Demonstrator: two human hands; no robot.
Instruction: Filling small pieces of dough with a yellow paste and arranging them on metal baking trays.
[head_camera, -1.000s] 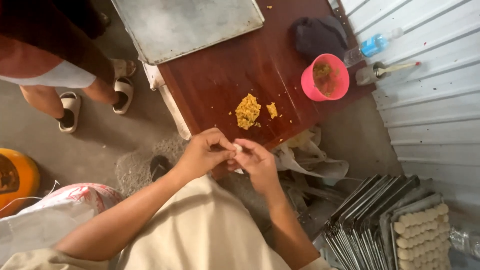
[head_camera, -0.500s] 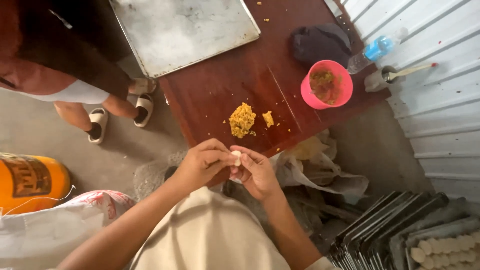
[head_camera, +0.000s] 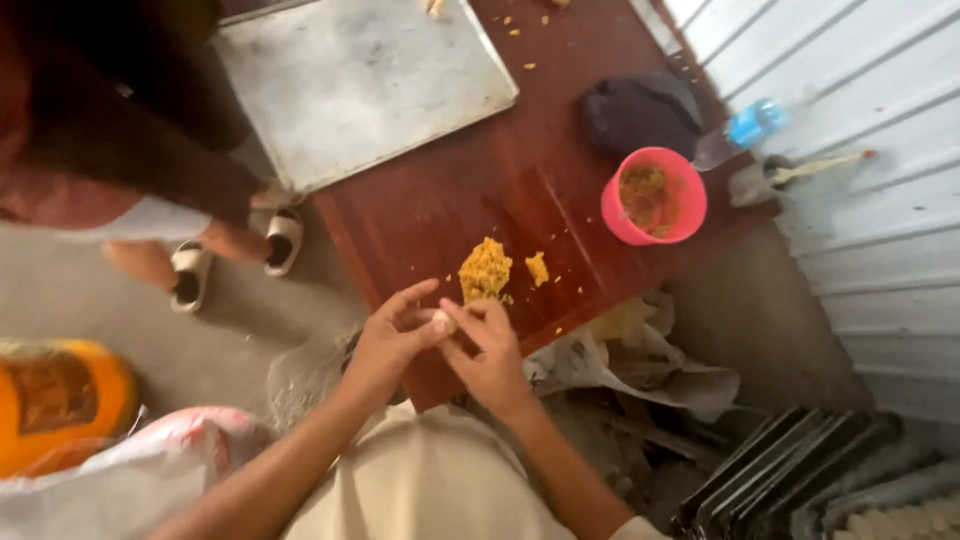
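Small pale dough piece, pinched between fingertips, just above the red-brown table edge

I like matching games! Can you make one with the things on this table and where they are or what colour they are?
Things:
1. bowl
2. metal tray
3. yellow crumbly heap
4. small pale piece

Matches:
A. pinched between both hands
B. pink
C. on the table just above the hands
D. grey, at the table's far end

Pairs: 1-B, 2-D, 3-C, 4-A
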